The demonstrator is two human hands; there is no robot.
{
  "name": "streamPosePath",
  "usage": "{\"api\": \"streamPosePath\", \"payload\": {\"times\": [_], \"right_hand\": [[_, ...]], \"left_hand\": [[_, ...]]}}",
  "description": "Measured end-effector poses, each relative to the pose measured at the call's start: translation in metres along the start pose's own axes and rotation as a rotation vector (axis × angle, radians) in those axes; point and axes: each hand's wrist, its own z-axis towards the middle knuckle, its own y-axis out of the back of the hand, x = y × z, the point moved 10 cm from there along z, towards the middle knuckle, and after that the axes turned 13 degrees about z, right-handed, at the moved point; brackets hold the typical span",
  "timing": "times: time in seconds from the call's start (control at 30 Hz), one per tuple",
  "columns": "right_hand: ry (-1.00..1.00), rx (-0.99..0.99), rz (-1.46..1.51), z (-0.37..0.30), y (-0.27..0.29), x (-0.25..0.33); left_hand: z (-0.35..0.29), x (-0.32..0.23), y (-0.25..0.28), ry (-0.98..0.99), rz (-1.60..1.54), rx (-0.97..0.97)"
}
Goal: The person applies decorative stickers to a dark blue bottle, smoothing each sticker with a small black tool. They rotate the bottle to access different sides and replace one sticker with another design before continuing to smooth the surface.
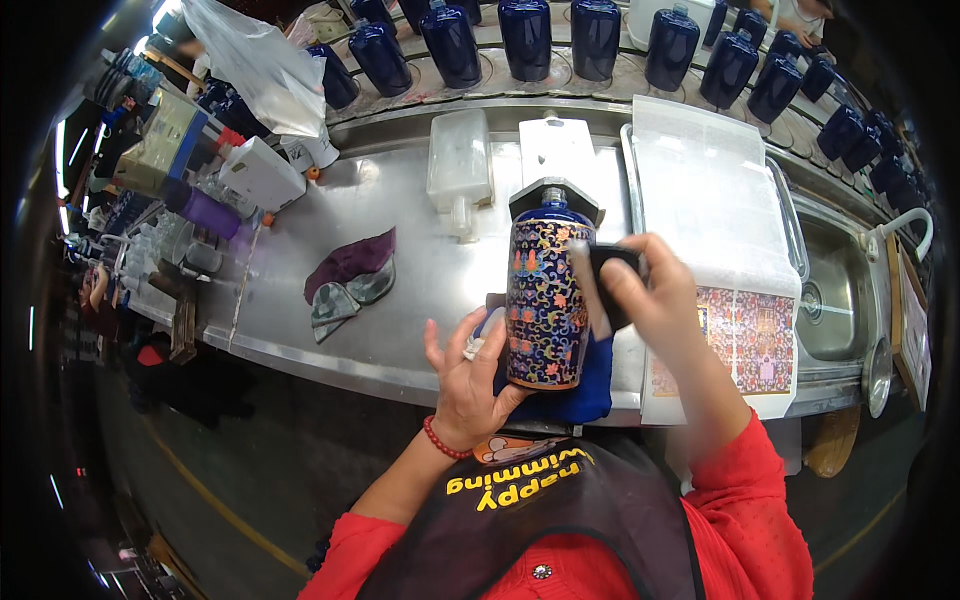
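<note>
A dark blue bottle (547,300) with a colourful floral pattern lies in front of me, its neck pointing away toward a dark-edged bracket (585,200). My left hand (470,375) is beside its lower left side, fingers spread and thumb at the base. Something white is wrapped around one of those fingers. In my right hand (655,290) is a black-handled squeegee (612,280) with a pale blade, at the bottle's right side; the hand is slightly blurred. Beneath the bottle shows a blue cloth (585,385).
Patterned transfer sheets (750,335) and white paper (695,180) lie at right, beside a metal sink (840,300). A purple and grey cloth (355,275) and a clear glass bottle (460,160) are on the metal table. Blue bottles (525,40) line the curved conveyor behind.
</note>
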Motion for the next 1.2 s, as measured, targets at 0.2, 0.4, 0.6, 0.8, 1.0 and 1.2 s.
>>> {"api": "streamPosePath", "payload": {"times": [0.2,0.4,0.6,0.8,1.0,1.2], "right_hand": [[0.004,-0.163,0.258,0.022,0.021,-0.054],[-0.08,-0.211,0.267,0.037,0.018,-0.045],[-0.03,-0.203,0.243,0.05,0.011,-0.043],[-0.033,-0.141,0.086,0.058,0.002,-0.029],[0.067,-0.155,-0.098,0.072,-0.008,-0.007],[0.128,-0.193,0.015,0.053,-0.002,0.013]], "left_hand": [[0.008,-0.013,0.017,-0.059,0.18,-0.061],[0.01,-0.015,0.017,-0.06,0.18,-0.058],[0.009,-0.018,0.018,-0.062,0.18,-0.076],[0.01,-0.019,0.019,-0.074,0.197,-0.068],[0.008,-0.018,0.019,-0.064,0.183,-0.052],[0.008,-0.012,0.015,-0.05,0.162,-0.035]]}}
